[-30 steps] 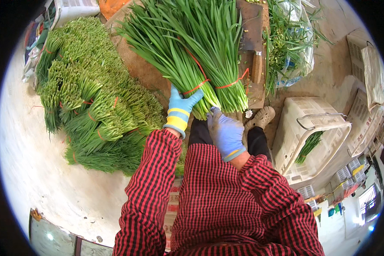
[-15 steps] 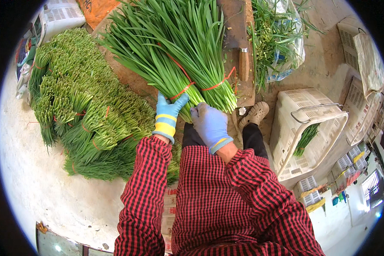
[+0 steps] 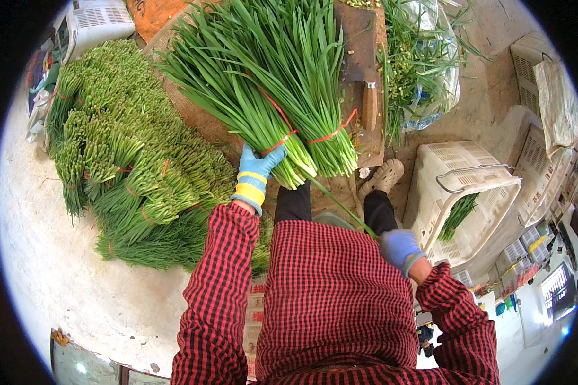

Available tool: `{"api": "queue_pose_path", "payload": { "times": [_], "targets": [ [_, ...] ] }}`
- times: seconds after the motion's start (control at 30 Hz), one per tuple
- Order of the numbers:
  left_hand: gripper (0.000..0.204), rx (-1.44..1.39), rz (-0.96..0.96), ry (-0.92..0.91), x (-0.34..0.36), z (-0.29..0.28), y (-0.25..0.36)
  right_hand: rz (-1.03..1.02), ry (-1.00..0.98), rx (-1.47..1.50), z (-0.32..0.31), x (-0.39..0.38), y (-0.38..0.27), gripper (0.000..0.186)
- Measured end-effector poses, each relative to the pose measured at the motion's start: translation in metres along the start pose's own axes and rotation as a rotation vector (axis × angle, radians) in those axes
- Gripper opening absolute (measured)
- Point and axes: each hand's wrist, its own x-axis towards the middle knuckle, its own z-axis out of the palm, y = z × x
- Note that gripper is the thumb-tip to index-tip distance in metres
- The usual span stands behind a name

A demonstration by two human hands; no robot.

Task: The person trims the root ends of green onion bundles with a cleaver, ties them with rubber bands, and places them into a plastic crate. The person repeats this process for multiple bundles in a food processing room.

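My left hand (image 3: 258, 168), in a blue and yellow glove, is closed round the stem end of a bunch of garlic chives (image 3: 263, 122) tied with a red band. A second banded chive bunch (image 3: 327, 131) lies against it on the right, leaves pointing away from me. My right hand (image 3: 399, 249), gloved and blurred by motion, is out by my right hip. Between it and the stem ends stretches a single long chive leaf (image 3: 343, 205), one end at my closed right fingers.
Tied chive bunches (image 3: 128, 141) are heaped on the left. A cleaver (image 3: 369, 96) rests on a wooden board (image 3: 371, 144) beyond my foot. Loose trimmings (image 3: 417, 70) lie on plastic at the far right. A white crate (image 3: 459, 151) holding some chives stands at right.
My right hand has moved from the stem ends down and right toward my hip, drawing a single leaf out with it. My left hand stays on the bunch.
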Motion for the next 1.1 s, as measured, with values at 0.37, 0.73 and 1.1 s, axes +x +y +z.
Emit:
{"api": "queue_pose_path", "payload": {
  "times": [0.37, 0.73, 1.1],
  "targets": [
    [0.074, -0.069, 0.033, 0.013, 0.011, 0.000, -0.007, 0.326, 0.439, 0.428, -0.083, -0.033, 0.083, 0.038],
    [0.067, 0.057, 0.135, -0.032, 0.015, -0.005, -0.010, -0.356, 1.034, 0.035, -0.155, 0.098, -0.097, 0.009],
    [0.079, 0.246, 0.116, 0.013, 0.008, -0.004, 0.002, -0.340, 1.029, -0.322, -0.133, 0.132, -0.112, 0.009]
  ]
}}
